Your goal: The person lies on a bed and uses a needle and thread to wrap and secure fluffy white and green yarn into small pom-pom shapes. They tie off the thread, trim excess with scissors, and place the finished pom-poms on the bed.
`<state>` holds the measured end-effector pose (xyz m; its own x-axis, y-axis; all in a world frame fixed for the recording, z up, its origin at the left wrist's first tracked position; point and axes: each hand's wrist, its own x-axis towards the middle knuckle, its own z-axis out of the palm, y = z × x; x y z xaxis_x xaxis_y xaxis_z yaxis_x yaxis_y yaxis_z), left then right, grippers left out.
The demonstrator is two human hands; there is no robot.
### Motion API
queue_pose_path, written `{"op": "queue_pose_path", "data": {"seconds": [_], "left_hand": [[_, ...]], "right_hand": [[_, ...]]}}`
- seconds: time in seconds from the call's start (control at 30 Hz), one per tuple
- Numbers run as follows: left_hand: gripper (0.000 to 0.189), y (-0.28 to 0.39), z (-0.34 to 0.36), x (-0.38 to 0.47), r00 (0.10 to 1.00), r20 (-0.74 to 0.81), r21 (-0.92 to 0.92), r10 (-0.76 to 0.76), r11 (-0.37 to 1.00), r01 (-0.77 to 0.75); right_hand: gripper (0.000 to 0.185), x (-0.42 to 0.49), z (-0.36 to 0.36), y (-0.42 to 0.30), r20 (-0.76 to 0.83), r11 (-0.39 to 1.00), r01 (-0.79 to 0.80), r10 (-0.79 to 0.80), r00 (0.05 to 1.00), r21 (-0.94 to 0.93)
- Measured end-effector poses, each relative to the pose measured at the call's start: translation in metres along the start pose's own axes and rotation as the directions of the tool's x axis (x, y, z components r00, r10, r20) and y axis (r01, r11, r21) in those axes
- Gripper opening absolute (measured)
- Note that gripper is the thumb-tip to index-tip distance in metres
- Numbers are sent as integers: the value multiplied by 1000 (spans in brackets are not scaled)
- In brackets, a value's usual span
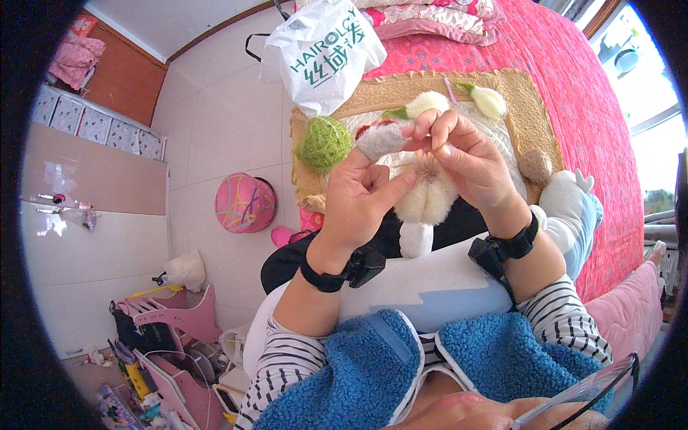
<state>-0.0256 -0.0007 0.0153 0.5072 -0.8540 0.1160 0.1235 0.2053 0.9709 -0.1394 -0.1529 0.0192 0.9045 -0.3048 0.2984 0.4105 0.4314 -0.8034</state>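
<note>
A cream fuzzy yarn piece [427,199] with a brownish tuft near its top is held in front of me, and a white stub [416,239] hangs below it. My left hand [357,199] presses its thumb on the piece. The left index finger wears a grey-white cloth wrap [381,138] with a red edge. My right hand [475,161] pinches with thumb and fingertips at the piece's upper edge; anything finer between those fingertips is too small to tell. Beyond the hands lie two fuzzy white pieces [427,102] [489,102] with green ends.
A tan quilted mat [516,86] covers part of the pink bedspread [586,134]. On it sit a green yarn ball [323,144], a brown yarn ball [535,166] and a white plastic bag [328,54]. A pink bin [245,203] stands on the floor; a plush toy [570,215] lies at right.
</note>
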Motion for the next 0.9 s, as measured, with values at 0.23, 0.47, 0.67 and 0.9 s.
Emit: {"op": "queue_pose_path", "data": {"seconds": [0.23,0.47,0.67,0.9], "left_hand": [[47,1,2,1,999,3,-9,43,999,-43],[50,0,2,0,994,-48,-93,93,991,-97],[48,3,-4,0,994,-15,107,107,989,-105],[52,19,-16,0,999,-13,86,51,995,-50]], "right_hand": [[7,1,0,2,51,997,40,-37,998,-65],[11,-1,-4,-2,97,997,-30,23,995,66],[11,0,-6,-3,94,999,-9,5,996,43],[11,-1,-5,-10,10,996,-10,11,1000,-87]]}}
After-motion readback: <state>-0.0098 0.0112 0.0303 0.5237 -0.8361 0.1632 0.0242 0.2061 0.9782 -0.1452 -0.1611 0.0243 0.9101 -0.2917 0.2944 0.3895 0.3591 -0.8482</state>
